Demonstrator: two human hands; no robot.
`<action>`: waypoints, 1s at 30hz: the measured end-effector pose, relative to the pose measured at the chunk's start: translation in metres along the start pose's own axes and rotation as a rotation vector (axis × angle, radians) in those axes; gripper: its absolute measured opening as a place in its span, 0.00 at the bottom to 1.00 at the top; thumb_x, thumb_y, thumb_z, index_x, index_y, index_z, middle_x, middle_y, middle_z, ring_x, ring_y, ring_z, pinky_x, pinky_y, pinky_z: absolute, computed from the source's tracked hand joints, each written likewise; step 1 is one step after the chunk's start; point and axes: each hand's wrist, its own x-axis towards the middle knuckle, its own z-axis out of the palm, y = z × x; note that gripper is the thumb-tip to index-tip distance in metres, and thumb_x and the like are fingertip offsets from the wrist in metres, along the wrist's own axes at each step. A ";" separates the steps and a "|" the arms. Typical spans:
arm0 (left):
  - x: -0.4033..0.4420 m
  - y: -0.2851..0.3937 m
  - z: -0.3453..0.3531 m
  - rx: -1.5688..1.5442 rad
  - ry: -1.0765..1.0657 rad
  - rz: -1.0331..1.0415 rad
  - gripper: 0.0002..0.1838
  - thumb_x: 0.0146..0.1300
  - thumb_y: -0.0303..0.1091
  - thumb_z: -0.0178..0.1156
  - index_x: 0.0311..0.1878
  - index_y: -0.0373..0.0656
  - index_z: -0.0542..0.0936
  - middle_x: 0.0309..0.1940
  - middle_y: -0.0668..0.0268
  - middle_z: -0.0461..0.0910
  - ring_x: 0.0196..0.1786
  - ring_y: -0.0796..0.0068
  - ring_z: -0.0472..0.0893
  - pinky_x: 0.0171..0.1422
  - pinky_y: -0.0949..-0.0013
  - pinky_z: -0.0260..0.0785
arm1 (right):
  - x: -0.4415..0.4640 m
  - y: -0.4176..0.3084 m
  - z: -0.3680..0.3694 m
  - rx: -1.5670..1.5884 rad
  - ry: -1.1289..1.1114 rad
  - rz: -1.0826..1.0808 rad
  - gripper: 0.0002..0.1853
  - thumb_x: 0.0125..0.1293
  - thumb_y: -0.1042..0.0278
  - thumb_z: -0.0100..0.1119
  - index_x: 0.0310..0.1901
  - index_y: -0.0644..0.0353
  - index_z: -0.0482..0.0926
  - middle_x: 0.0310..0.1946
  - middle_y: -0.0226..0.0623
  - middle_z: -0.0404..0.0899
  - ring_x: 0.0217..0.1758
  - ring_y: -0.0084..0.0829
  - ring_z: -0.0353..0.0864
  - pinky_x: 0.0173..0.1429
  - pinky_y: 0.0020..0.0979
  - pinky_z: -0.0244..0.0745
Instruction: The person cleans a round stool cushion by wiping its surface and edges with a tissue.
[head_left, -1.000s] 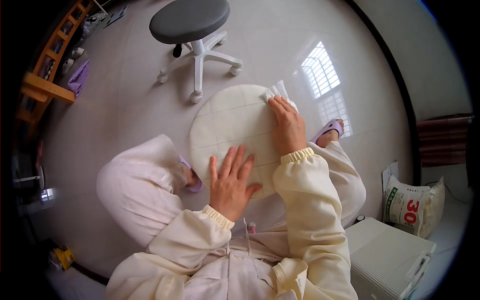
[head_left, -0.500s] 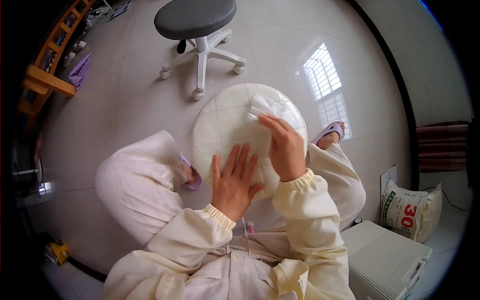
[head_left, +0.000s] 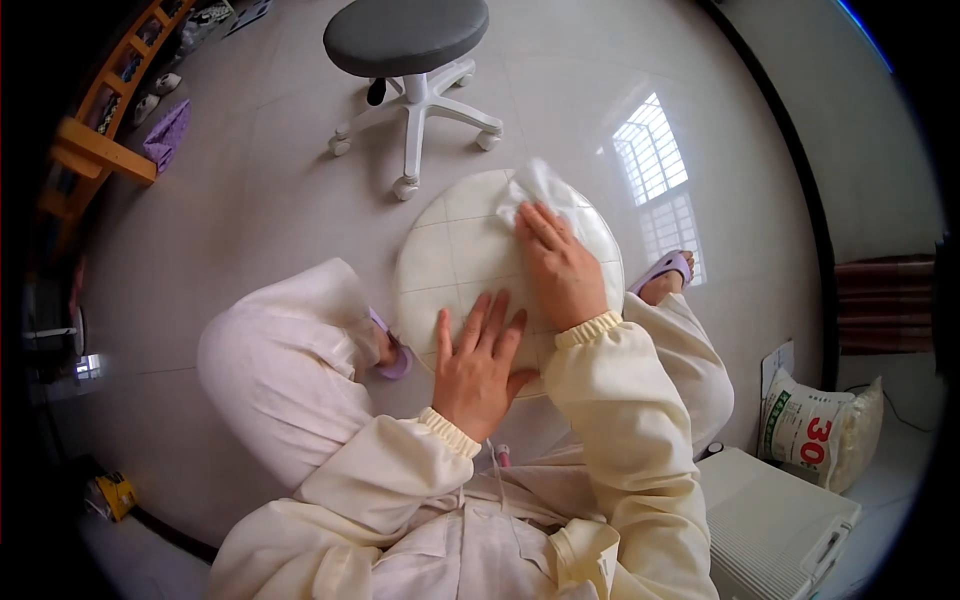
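Note:
A round cream cushioned seat [head_left: 430, 260] with a stitched grid of squares sits between the person's knees. My left hand [head_left: 478, 365] lies flat on its near side, fingers spread, holding nothing. Near the far right part of the seat, my right hand [head_left: 563, 265] presses a crumpled white cloth [head_left: 540, 190] against the surface. The fingertips of that hand rest on the cloth's near edge, its fingers close together.
A grey stool [head_left: 405, 35] on a white wheeled base stands beyond the seat. An orange wooden frame [head_left: 105, 150] and a purple cloth [head_left: 167, 135] are at the upper left. At the lower right are a white ridged case [head_left: 770, 520] and a printed bag [head_left: 815, 430].
My right hand and the cloth left the seat's right edge and moved leftward over its top; the hand now lies flatter on the cloth. My left hand stays on the seat.

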 end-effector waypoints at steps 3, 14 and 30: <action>0.000 0.000 0.000 0.005 -0.005 -0.002 0.40 0.60 0.53 0.65 0.73 0.48 0.67 0.77 0.58 0.60 0.80 0.56 0.57 0.80 0.34 0.41 | 0.001 0.014 -0.008 -0.086 0.045 0.154 0.23 0.64 0.80 0.50 0.61 0.60 0.79 0.66 0.39 0.77 0.69 0.38 0.75 0.67 0.35 0.76; -0.001 -0.003 0.010 0.091 0.022 0.019 0.40 0.59 0.49 0.66 0.73 0.47 0.67 0.77 0.59 0.62 0.80 0.58 0.58 0.79 0.33 0.41 | 0.027 -0.020 0.013 0.261 -0.031 -0.096 0.26 0.65 0.80 0.48 0.65 0.58 0.76 0.68 0.38 0.74 0.73 0.40 0.71 0.73 0.36 0.71; -0.002 0.000 0.009 0.063 0.015 0.031 0.39 0.59 0.46 0.66 0.73 0.46 0.67 0.77 0.57 0.61 0.81 0.57 0.56 0.80 0.34 0.40 | 0.041 -0.017 0.006 0.196 0.011 0.119 0.24 0.67 0.76 0.48 0.65 0.60 0.76 0.70 0.38 0.71 0.74 0.37 0.69 0.72 0.34 0.71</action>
